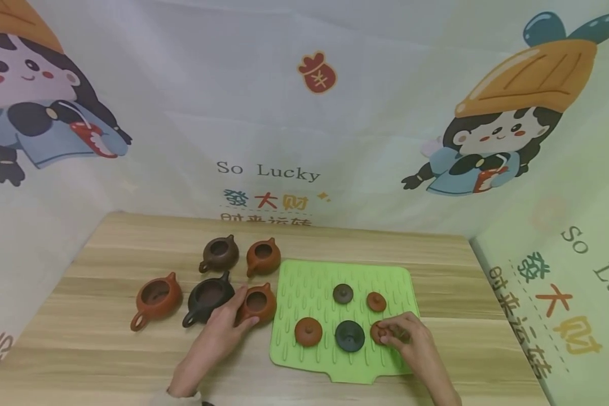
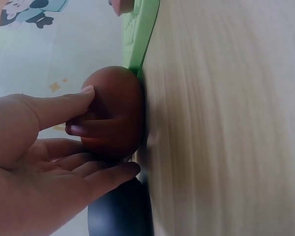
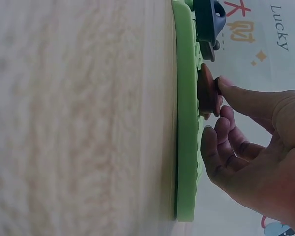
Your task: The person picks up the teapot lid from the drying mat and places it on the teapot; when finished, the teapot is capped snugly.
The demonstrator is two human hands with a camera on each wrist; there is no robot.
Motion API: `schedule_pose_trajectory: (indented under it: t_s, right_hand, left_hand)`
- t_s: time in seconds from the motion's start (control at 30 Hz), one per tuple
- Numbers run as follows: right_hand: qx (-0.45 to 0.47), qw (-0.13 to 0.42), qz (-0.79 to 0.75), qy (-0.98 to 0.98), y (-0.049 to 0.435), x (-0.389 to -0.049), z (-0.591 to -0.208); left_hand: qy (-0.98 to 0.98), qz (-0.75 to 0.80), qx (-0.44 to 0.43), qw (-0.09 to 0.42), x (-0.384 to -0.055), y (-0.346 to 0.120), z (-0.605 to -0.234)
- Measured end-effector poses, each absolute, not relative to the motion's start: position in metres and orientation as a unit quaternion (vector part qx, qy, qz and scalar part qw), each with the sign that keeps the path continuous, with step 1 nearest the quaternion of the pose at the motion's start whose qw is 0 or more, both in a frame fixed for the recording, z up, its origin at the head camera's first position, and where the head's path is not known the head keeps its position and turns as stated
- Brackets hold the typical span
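My left hand [image 1: 226,323] grips a small reddish-brown clay teapot [image 1: 261,303] without a lid, thumb at its handle side and fingers along its left. In the left wrist view the teapot [image 2: 113,105] sits on the wood, its handle between thumb and fingers. A black teapot [image 1: 209,297] stands just left of that hand. On the green mat, my right hand [image 1: 411,336] pinches the knob of a reddish-brown lid [image 1: 377,334]. The right wrist view shows the thumb on the knob of this lid [image 3: 206,91], which is low over the mat, partly behind the fingers.
More lidless teapots stand left: a dark brown one [image 1: 220,255], an orange-brown one [image 1: 264,257] and a larger reddish one [image 1: 157,297]. The ribbed green mat [image 1: 330,366] also bears a black lid [image 1: 349,336], a grey-brown lid [image 1: 343,294] and two reddish lids [image 1: 308,332]. A printed cloth hangs behind the table.
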State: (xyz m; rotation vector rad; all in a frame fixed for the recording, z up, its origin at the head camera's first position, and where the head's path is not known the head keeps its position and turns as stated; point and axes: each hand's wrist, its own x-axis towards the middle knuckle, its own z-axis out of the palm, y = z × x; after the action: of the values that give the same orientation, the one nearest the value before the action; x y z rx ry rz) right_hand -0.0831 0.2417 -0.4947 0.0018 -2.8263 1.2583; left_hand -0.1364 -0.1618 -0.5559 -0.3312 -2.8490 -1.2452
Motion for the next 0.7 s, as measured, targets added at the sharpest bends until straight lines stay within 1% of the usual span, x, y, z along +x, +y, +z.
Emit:
schedule_pose_trajectory:
  t_s: [0.17, 0.4, 0.7]
  right_hand:
    - [-0.005, 0.017, 0.410, -0.912, 0.2426, -0.0828, -0.4949]
    - [-0.008, 0.016, 0.415, -0.910, 0.2425, -0.0843, -0.4967]
    - [0.008, 0.034, 0.424, -0.905, 0.2429, -0.0839, -0.5001]
  left_hand:
    - [-0.914, -0.392, -0.104, 0.012, -0.1356, -0.1596, -0.5529]
    - [-0.915, -0.392, -0.097, 0.003, -0.1351, -0.1588, -0.5507]
    - [-0.916, -0.388, -0.098, 0.007, -0.1356, -0.1595, -0.5525]
